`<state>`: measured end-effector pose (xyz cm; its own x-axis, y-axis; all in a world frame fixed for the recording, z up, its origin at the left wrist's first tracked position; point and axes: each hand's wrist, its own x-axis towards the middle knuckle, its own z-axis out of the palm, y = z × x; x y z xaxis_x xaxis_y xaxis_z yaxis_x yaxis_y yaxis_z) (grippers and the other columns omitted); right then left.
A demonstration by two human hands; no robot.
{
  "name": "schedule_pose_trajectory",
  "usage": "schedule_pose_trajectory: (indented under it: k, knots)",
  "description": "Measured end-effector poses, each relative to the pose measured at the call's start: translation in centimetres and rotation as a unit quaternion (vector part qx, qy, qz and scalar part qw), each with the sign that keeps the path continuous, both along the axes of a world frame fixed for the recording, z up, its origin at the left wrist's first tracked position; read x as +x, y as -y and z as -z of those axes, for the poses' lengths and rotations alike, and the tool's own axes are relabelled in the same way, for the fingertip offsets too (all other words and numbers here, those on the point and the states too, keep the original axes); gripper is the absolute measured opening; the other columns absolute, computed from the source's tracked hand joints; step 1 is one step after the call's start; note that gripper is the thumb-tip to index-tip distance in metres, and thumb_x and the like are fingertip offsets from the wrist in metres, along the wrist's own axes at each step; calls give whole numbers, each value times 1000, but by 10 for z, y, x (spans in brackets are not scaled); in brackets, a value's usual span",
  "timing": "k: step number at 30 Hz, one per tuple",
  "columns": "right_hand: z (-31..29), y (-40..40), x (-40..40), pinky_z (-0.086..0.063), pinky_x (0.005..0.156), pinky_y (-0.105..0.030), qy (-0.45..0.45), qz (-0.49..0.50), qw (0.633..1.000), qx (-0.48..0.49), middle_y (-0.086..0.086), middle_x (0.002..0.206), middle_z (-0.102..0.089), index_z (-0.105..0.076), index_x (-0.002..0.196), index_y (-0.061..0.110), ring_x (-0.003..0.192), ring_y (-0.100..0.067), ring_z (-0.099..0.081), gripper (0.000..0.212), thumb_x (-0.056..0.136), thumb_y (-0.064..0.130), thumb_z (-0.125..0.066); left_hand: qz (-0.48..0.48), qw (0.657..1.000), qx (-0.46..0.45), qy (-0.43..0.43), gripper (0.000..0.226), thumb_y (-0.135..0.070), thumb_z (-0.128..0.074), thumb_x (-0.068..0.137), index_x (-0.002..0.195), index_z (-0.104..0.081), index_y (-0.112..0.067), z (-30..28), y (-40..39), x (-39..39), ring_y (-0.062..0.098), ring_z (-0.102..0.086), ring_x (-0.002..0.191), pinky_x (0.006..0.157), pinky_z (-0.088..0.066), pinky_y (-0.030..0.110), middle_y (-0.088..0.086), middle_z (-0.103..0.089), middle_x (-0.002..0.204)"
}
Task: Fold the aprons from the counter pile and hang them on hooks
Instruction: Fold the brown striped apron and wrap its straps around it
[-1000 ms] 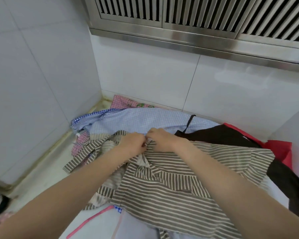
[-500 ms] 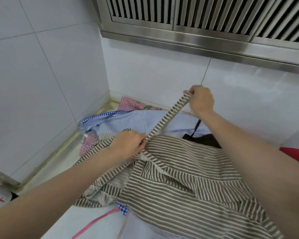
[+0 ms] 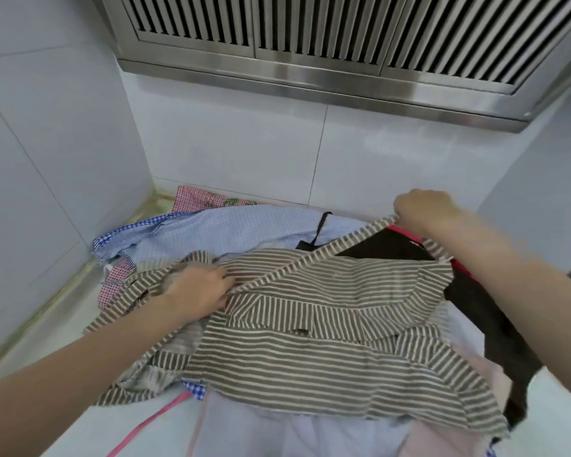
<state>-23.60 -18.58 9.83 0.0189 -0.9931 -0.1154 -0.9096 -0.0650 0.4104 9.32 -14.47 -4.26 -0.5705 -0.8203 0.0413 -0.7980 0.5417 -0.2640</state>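
Since half a second ago the right hand (image 3: 424, 209) has swung out to the right and lower, from in front of the back wall tile to above the right part of the pile, and the strap (image 3: 314, 258) it carries now runs at a flatter slant. That hand is curled, fingertips pinching the strap's far end. The left hand (image 3: 200, 288) has stayed where it was, on the striped apron (image 3: 310, 331); its fingers are bent and pinch the near end of the strap where it meets the apron body, with the palm resting on the cloth. The strap is pulled taut between the two hands, running diagonally up to the right.

The striped apron, brown and cream, lies spread on top of the pile on the white counter (image 3: 60, 328), crumpled at its left side and hanging toward the viewer at the front. Under it, toward the back wall, lies a light blue checked apron (image 3: 231, 229), and behind that a red checked cloth (image 3: 198, 199) reaches into the corner. A black apron (image 3: 475, 305) lies at the right, partly under the striped one, with a red cloth (image 3: 463, 268) showing beside it. A pink strap (image 3: 152, 420) trails across the counter at the front left. White wall tiles (image 3: 244, 143) enclose the corner, and a stainless steel vent hood (image 3: 310, 44) with slotted grilles hangs above.
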Motion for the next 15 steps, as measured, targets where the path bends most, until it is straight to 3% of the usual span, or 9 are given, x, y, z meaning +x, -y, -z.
schedule_pose_trajectory:
  k: [2, 3, 5, 7, 9, 11, 12, 15]
  knots:
    - [27, -18, -9, -45, 73, -28, -6, -1, 992, 123, -9, 103, -61, -54, 77, 16, 91, -25, -61, 20, 94, 27, -50, -12, 993, 96, 70, 29, -34, -47, 91, 114, -56, -19, 7, -7, 2, 24, -60, 106, 72, -45, 32, 4, -62, 110]
    - [40, -27, -12, -47, 63, -25, -6, 10, 983, 181, -6, 90, -60, -50, 71, 17, 76, -21, -60, 26, 92, 30, -55, -36, 979, 170, 104, 27, -36, -46, 92, 112, -55, -20, 11, -7, 3, 24, -59, 104, 72, -42, 30, 5, -62, 110]
    - [67, -44, -13, -53, 56, -23, 39, 87, 947, 306, -5, 86, -62, -59, 90, 9, 62, -16, -60, 27, 87, 35, -65, -79, 941, 317, 84, 17, -41, -53, 88, 90, -52, -24, 18, 0, 7, 20, -57, 89, 74, -43, 29, 3, -62, 97]
    - [86, -52, -16, -59, 77, -33, 118, 184, 892, 396, -15, 109, -65, -55, 117, 2, 76, -22, -70, 57, 81, 43, -71, -131, 905, 404, 21, 22, -46, -60, 85, 75, -50, -29, 19, 10, 16, 13, -55, 80, 75, -45, 26, -5, -60, 84]
    - [88, -50, -18, -58, 77, -31, 180, 187, 883, 392, -15, 104, -67, -59, 105, 7, 79, -22, -70, 48, 82, 48, -67, -187, 875, 441, -76, 24, -47, -59, 88, 75, -57, -26, 10, 21, 22, 10, -59, 79, 79, -47, 25, -8, -62, 81]
    - [80, -41, -14, -55, 67, -25, 216, 128, 913, 321, -11, 83, -66, -59, 89, 9, 80, -23, -70, 37, 90, 45, -56, -235, 866, 411, -163, 29, -41, -50, 94, 77, -58, -19, 1, 31, 23, 13, -62, 77, 82, -48, 26, -1, -66, 84]
    - [77, -36, -10, -53, 67, -25, 223, 99, 931, 271, -11, 84, -66, -60, 90, 7, 85, -26, -69, 35, 93, 40, -52, -253, 875, 369, -184, 29, -36, -47, 97, 78, -56, -16, -2, 35, 23, 15, -61, 80, 81, -46, 26, 4, -67, 88]
    - [75, -17, 8, -45, 84, -32, 226, 30, 962, 150, -13, 115, -61, -59, 113, 2, 107, -27, -58, 31, 94, 25, -51, -294, 903, 259, -176, 19, -29, -46, 97, 97, -54, -11, 0, 45, 14, 23, -57, 97, 77, -39, 28, 11, -62, 109]
